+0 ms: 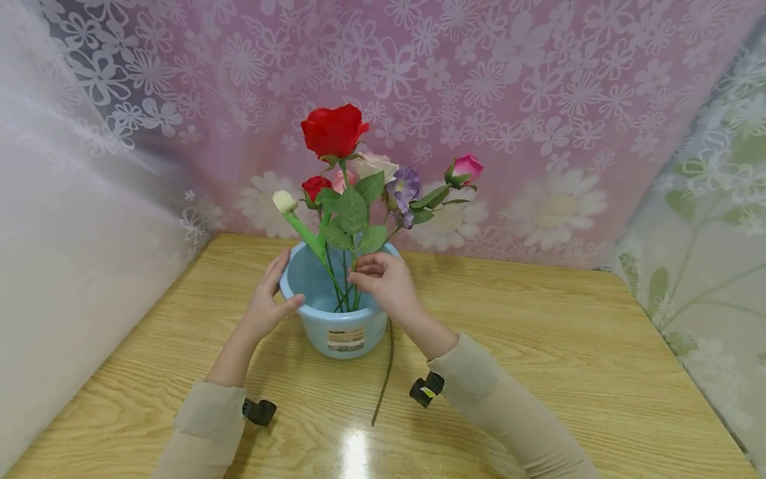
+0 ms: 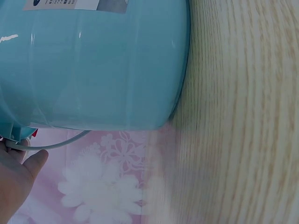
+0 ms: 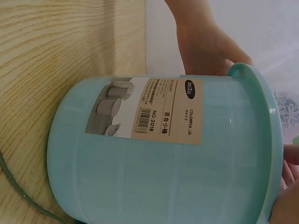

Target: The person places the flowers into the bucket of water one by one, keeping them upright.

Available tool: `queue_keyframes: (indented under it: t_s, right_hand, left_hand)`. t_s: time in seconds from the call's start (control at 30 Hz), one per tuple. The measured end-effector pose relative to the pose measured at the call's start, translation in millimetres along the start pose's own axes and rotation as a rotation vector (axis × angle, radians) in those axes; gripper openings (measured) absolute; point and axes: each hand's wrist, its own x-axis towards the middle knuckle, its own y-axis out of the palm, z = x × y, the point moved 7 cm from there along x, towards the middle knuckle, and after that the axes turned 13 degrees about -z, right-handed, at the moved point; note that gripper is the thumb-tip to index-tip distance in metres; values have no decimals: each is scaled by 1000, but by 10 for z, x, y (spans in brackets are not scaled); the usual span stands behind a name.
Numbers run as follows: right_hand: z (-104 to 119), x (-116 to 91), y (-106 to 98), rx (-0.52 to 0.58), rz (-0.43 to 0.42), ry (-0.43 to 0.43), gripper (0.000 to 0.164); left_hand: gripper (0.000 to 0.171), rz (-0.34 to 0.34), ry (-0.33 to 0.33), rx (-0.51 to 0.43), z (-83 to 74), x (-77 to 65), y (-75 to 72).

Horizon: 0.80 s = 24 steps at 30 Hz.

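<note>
A light blue plastic bucket (image 1: 341, 332) stands upright on the table, with several artificial flowers leaning in it. My left hand (image 1: 266, 299) holds its left rim, thumb over the front edge and fingers along the outside. My right hand (image 1: 385, 283) is over the right rim, thumb and fingers pinching the green stem of the tall red rose (image 1: 335, 131). Around that stem stand a white tulip (image 1: 284, 201), a small red rose (image 1: 316, 187), a cream rose (image 1: 377, 165), a purple flower (image 1: 405, 186) and a pink rosebud (image 1: 467, 168).
A thin dark green stem (image 1: 384, 392) lies on the wooden table (image 1: 509, 319), running from beside the bucket toward the front. The bucket's pale handle (image 2: 56, 144) hangs on its side. A pink flowered curtain (image 1: 509, 120) hangs behind, with pale sheets at both sides.
</note>
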Motion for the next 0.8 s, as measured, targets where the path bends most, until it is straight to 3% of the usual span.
queue_keyframes:
  t_s: [0.33,0.5,0.63,0.8]
  right_hand:
    - [-6,1,-5,-104,-1,-21,22]
    - [36,-18,-5,-146,13,-94,18]
    - [59,-37,5,-152,31,-139,16]
    - [62,-51,-1,-130,35,-128,14]
  left_hand:
    - [77,3,8,-3,-4,-1,0]
    - [75,-1,14,-1,-15,2,-1]
    - [75,-1,20,-7,-22,-3,1]
    - [72,-1,39,-9,-35,-7,-2]
